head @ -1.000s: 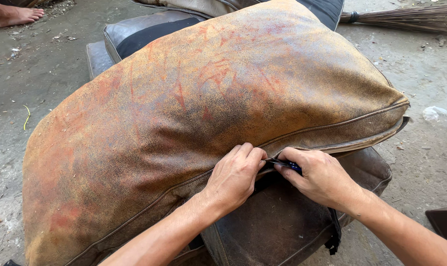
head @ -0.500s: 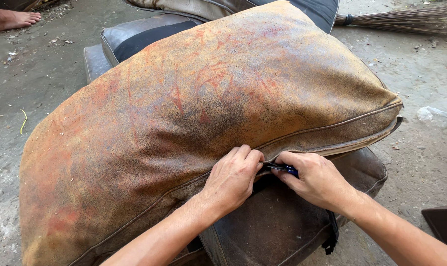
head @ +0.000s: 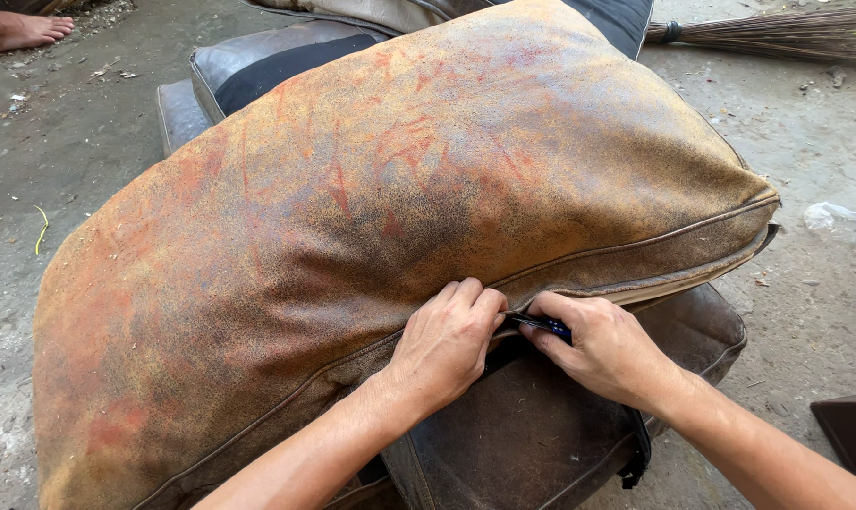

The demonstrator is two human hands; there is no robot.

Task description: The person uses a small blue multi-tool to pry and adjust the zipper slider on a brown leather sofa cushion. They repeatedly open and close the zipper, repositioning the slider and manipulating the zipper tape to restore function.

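Big worn orange-brown cushion [head: 381,227] lies on a dark leather cushion [head: 541,434], on the concrete floor [head: 805,312]. Left hand [head: 447,345] pinches the cushion's piped seam, fingers clenched. Right hand [head: 602,345] grips a small blue-handled tool [head: 549,327], tip at the seam beside the left fingers. Broom [head: 777,33] top right

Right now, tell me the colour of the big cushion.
Mottled orange-brown with reddish streaks, the big cushion; clearest in the head view.

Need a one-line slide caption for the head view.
Left hand pinches the piped seam of a large worn orange-brown leather cushion while right hand holds a small dark blue tool against it.
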